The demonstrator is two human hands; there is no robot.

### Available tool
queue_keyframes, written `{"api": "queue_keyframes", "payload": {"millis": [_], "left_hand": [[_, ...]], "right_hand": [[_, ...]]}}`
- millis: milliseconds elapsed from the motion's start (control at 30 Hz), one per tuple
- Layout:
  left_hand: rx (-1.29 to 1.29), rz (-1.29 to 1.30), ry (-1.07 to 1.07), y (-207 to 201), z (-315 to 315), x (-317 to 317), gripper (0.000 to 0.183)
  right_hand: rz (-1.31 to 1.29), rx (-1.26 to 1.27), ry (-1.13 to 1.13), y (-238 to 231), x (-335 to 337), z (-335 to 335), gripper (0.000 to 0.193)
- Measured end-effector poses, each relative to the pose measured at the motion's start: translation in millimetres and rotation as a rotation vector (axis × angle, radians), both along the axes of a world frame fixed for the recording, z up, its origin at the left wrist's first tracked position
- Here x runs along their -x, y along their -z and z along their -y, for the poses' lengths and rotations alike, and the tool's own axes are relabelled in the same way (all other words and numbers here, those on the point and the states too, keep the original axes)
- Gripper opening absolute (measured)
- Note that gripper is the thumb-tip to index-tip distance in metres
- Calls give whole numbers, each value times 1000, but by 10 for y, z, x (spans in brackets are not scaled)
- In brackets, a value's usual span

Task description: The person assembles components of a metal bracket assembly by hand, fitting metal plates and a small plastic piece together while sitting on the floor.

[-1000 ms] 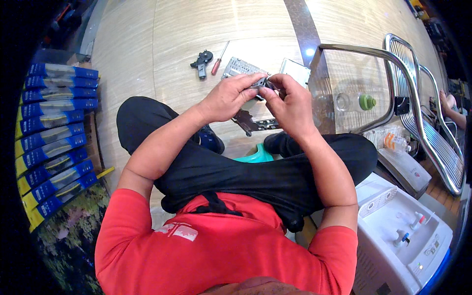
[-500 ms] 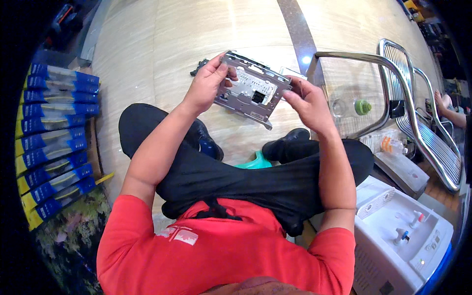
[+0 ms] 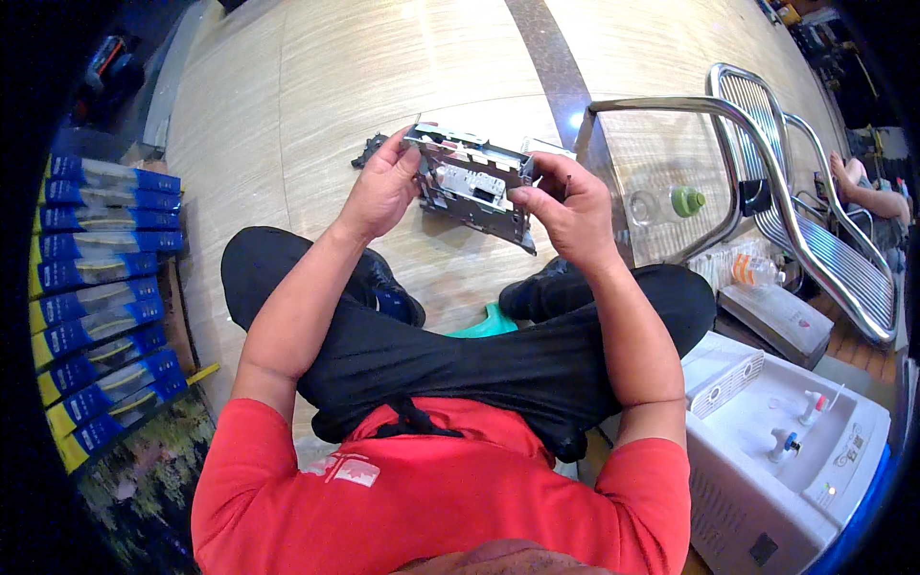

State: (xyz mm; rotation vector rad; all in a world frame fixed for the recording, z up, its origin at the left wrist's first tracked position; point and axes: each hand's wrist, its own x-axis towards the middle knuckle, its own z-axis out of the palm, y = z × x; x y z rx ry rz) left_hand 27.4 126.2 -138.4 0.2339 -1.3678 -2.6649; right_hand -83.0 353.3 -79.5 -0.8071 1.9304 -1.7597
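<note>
A flat metal chassis with cut-outs, a pale patterned panel and a small black part is raised in front of me, above the floor. My left hand grips its left end, thumb on the near face. At the right end, my right hand is closed on it with the thumb pressed on the edge. The chassis is tilted, so its upper edge and part of its inside show. Behind it, a black toothed-looking part lies on the floor next to my left hand. The fingers behind the chassis are partly hidden.
A chrome-framed chair stands to the right, near a green-capped clear bottle and an orange-labelled bottle. Closer in is a white water dispenser. Blue and yellow boxes are stacked left; a green plastic piece lies between my feet.
The chassis has tipped so its near face looks narrower and its top edge shows more. Both hands have turned with it and keep their hold.
</note>
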Motion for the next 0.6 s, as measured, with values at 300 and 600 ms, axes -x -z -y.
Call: {"api": "queue_keyframes", "payload": {"millis": [300,600], "left_hand": [[-109,65,54,114,-90,36,33],[-46,36,5,84,-94,19,34]], "right_hand": [[-89,-54,43,-27,-48,34,30],[-371,-123,123,-153,-92,69,23]]}}
